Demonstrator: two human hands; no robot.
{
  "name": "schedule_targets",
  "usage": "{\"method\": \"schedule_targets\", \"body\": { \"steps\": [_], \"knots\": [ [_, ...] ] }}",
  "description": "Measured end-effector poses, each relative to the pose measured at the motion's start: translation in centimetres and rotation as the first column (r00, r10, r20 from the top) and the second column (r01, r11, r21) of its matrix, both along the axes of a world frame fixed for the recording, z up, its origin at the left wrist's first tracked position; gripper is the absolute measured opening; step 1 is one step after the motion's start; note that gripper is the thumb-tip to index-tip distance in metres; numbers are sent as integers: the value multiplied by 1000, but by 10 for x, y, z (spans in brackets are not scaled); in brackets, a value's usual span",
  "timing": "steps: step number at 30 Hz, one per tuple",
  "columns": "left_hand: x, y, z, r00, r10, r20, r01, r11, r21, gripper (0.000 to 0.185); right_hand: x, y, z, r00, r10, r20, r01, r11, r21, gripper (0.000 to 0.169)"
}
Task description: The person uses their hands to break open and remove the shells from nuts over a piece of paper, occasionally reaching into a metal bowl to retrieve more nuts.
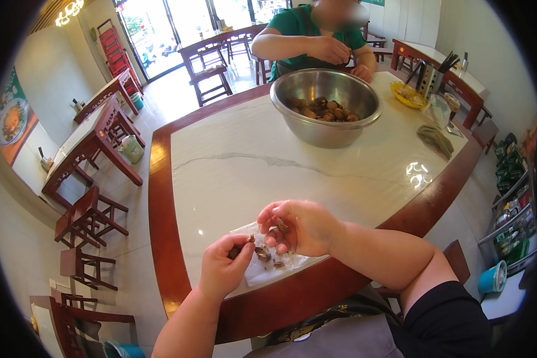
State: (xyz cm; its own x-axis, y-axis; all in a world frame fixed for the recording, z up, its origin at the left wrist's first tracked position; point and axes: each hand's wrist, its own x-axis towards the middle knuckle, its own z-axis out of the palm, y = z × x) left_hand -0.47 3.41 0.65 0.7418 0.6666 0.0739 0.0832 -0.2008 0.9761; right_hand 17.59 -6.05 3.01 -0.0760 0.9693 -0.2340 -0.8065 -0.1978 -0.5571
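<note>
My left hand pinches a small brown nut piece between thumb and forefinger. Just right of it, my right hand is curled around a brown shell fragment, its fingers partly bent. Both hands hover over a white paper sheet at the near table edge. Broken dark shell bits and crumbs lie on that sheet. Farther off stands a large stainless steel bowl with several round brown nuts, apparently walnuts, in its bottom.
Across the marble-topped wooden table, a person in a green shirt holds something small. At the right are a yellow basket, a perforated chopstick holder and a crumpled grey-green cloth or glove. Wooden stools stand left.
</note>
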Motion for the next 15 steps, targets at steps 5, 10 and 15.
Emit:
{"method": "schedule_targets", "body": {
  "steps": [5, 10, 15],
  "knots": [
    [1, -1, -2, 1000, 13, 0, -13, 985, 170, 4, -8, -1, -9, 797, 19, 604, -32, 999, 11, 16],
    [0, 0, 0, 1000, 15, -15, -10, 949, 315, 8, -17, -6, 2, 341, -116, 933, -61, 987, 145, 19],
    [2, -2, 4, 1000, -6, 9, 2, 901, 434, 9, -18, -5, -5, 303, -176, 937, -65, 977, 204, 18]
  ]
}}
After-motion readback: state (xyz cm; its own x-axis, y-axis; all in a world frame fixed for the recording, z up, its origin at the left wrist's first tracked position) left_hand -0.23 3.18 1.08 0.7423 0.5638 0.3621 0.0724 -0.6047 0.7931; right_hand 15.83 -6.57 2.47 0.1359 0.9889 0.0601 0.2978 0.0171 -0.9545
